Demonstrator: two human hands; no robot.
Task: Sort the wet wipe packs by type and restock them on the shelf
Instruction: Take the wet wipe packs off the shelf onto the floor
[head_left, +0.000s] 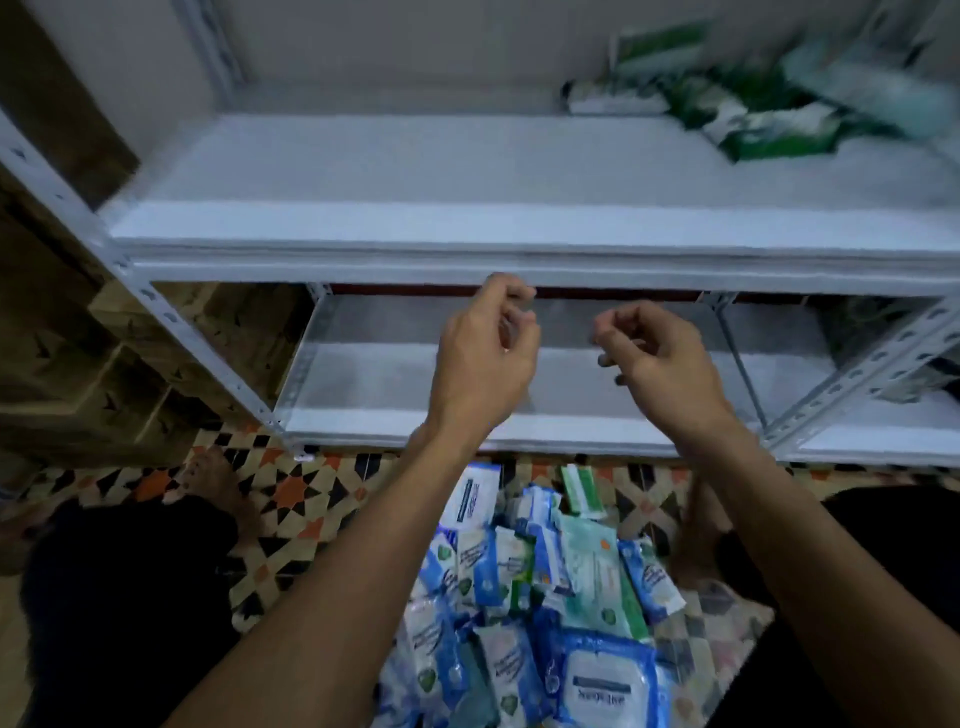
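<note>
Between the two shelf boards, both hands hang in the air; the left hand (480, 353) has its fingers (511, 312) curled loosely inward with nothing visible between them, and the right hand (657, 358) mirrors it just beside, its fingers (613, 332) bent toward the palm and likewise pinching nothing that can be made out; motion blur softens the fingertips, so a very small item could not be ruled in or out. Above and well to the right of the fingers, a loose heap of green wipe packs (758, 119) lies on the upper shelf (363, 171) near its far right end; the packs lean on one another at odd angles and are too blurred to count. Behind the fingers, the lower shelf (395, 384) runs across the white metal rack (171, 332). Below the wrists, between the forearms, a pile of blue and white wipe packs (524, 613) covers the patterned tile floor (291, 493); mixed into it are a few pale teal packs and one green-striped pack (582, 491) at the pile's far edge, near the rack's foot. Left of the pile a bare foot (213, 478) rests on the tiles beside a dark-clothed knee.
</note>
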